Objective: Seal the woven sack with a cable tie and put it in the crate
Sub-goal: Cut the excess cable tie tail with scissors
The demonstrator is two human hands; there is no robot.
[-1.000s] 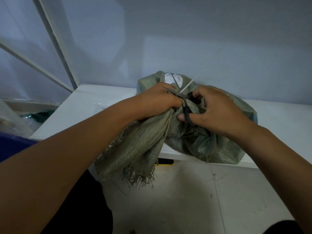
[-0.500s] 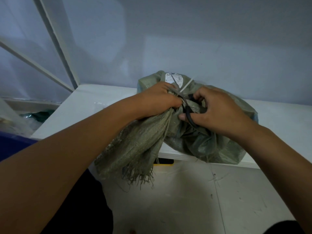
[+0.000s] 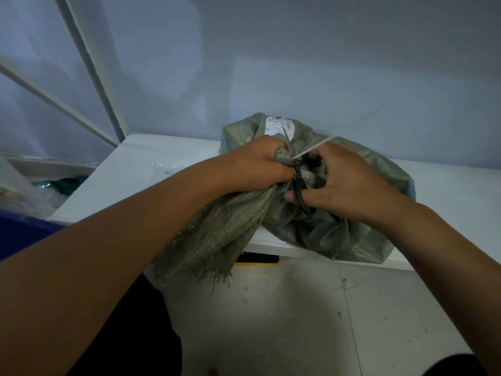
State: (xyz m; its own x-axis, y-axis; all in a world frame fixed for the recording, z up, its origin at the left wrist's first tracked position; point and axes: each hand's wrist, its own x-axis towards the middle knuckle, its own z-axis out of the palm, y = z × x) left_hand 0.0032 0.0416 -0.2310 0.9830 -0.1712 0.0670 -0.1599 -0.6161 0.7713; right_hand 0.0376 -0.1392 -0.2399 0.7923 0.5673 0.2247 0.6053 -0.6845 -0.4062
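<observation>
Both forearms are bare to the edge of the picture, with no sleeves, gloves, watch or rings showing on the left hand [image 3: 252,165] or right hand [image 3: 349,183], and dark clothing [image 3: 122,337] covers the lap below.

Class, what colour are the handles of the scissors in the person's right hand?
Black: the scissors' looped plastic handles around the right hand fingers, seen in the head view.

Cable tie [image 3: 314,147] loop hidden beneath the left hand [image 3: 257,169]; label [image 3: 279,127] print too small to read; scissors [image 3: 296,172] handles apparently partly covered by right hand [image 3: 349,185]; counter [image 3: 168,161] cut off at the right edge.
</observation>
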